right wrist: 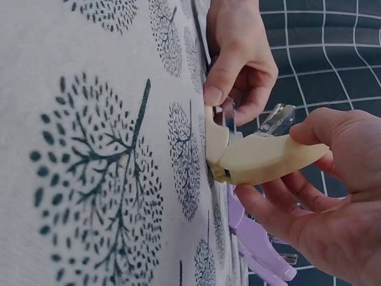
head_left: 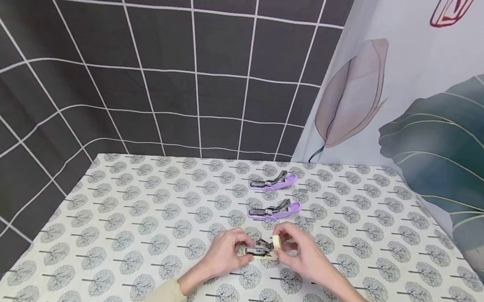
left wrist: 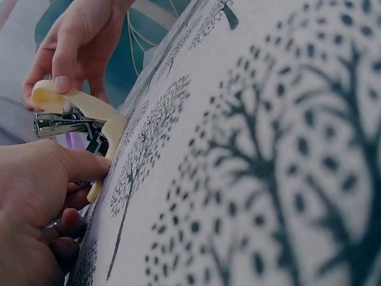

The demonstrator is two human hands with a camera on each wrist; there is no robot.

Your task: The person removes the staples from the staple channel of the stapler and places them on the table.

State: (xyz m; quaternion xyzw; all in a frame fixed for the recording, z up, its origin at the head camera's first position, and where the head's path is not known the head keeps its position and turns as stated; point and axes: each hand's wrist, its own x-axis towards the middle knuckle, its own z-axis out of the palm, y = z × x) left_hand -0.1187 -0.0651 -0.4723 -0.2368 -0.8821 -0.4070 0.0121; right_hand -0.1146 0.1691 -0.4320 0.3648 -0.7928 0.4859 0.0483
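A cream-yellow stapler point(head_left: 276, 242) lies on the table between the two hands, its handle cover point(right wrist: 268, 158) raised away from the base point(right wrist: 215, 137). The metal magazine point(left wrist: 56, 125) is exposed, tilted up from the base. My left hand point(head_left: 225, 250) pinches the front end of the base between thumb and fingers. With thumb and fingers, my right hand point(head_left: 304, 254) grips the raised cover from the other side. In the right wrist view its thumb lies on one side of the cover and its fingers on the other.
Two purple staplers point(head_left: 293, 208) point(head_left: 290, 179) lie behind the hands, their tops raised too. Small grey staple strips point(head_left: 310, 220) point(head_left: 304, 190) rest beside them. A tree-print cloth point(head_left: 137, 243) covers the table. Behind it hangs a dark grid-patterned curtain point(head_left: 216, 95).
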